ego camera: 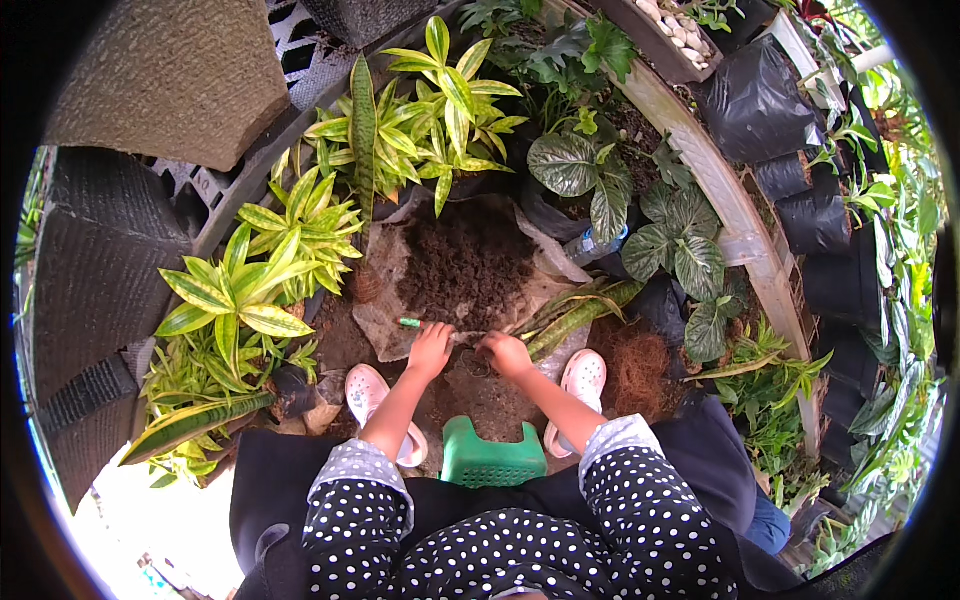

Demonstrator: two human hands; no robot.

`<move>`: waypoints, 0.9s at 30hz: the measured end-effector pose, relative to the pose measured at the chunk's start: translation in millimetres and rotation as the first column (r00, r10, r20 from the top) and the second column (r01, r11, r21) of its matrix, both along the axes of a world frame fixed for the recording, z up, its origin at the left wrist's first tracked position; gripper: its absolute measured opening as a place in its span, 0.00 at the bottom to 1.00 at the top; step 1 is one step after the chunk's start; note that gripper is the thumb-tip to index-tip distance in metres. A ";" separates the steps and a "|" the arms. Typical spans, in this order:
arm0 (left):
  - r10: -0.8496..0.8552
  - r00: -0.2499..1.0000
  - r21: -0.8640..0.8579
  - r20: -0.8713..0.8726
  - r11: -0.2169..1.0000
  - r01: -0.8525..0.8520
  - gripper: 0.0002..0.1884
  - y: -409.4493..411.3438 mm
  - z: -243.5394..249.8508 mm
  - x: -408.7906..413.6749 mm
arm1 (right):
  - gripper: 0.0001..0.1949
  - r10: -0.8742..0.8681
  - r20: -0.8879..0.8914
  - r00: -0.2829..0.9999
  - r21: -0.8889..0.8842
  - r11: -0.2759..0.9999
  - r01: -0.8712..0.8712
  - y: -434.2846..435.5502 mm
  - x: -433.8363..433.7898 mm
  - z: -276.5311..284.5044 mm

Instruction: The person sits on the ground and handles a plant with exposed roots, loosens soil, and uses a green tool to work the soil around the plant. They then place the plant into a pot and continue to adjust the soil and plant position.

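Note:
My left hand [431,348] is closed around a slim tool with a green end [409,322], perhaps a small knife; the rest of it is hidden by my fingers. My right hand [508,355] has its fingers curled at the base of a snake plant [559,330], whose long yellow-edged leaves point away to the right. A pale strip lies between the two hands, too small to name. Thin, wiry strands hang below my right fingers. Just beyond both hands, a heap of dark potting soil [469,259] rests on a spread-out pale sack [379,319].
Variegated plants [236,296] crowd the left side. Dark-leaved potted plants [675,240] and a plastic bottle [592,246] stand right of the soil. Brown coir fibre [637,367] lies by my right shoe [583,379]. A green plastic stool [493,454] sits between my feet.

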State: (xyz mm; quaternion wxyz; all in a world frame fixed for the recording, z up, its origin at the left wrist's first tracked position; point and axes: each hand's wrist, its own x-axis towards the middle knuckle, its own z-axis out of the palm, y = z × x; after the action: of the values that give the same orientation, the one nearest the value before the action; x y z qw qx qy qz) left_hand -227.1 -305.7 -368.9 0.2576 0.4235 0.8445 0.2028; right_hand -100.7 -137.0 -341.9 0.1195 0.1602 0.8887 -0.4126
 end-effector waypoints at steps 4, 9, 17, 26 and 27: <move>-0.088 0.996 -0.013 -0.029 0.996 0.088 0.17 2.6 11.6 -4.8 | 0.05 -0.354 0.167 0.920 -0.332 0.859 0.391 51.7 -9.7 4.0; -0.251 0.965 -0.042 -0.074 0.968 0.248 0.19 1.6 17.7 1.1 | 0.08 -0.724 -0.006 0.690 -0.354 0.647 0.675 163.2 41.4 5.3; -0.178 0.982 -0.061 -0.062 0.983 0.175 0.17 7.3 29.2 20.4 | 0.12 -0.752 -0.021 0.658 0.714 0.449 0.536 198.3 128.5 84.4; -0.143 0.988 -0.066 -0.058 0.988 0.139 0.16 23.7 35.7 22.3 | 0.29 0.135 0.260 0.956 0.401 0.886 -0.234 64.6 35.3 44.9; -0.132 0.990 -0.070 -0.052 0.989 0.128 0.15 25.3 35.2 21.4 | 0.30 0.231 0.269 0.935 0.353 0.880 -0.319 51.4 28.3 44.1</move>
State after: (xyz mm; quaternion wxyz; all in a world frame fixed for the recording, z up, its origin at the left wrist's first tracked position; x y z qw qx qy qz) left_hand -205.7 -280.5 -333.7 0.2603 0.4745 0.8282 0.1453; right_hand -72.5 -85.6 -297.8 0.2398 0.0968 0.9480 -0.1856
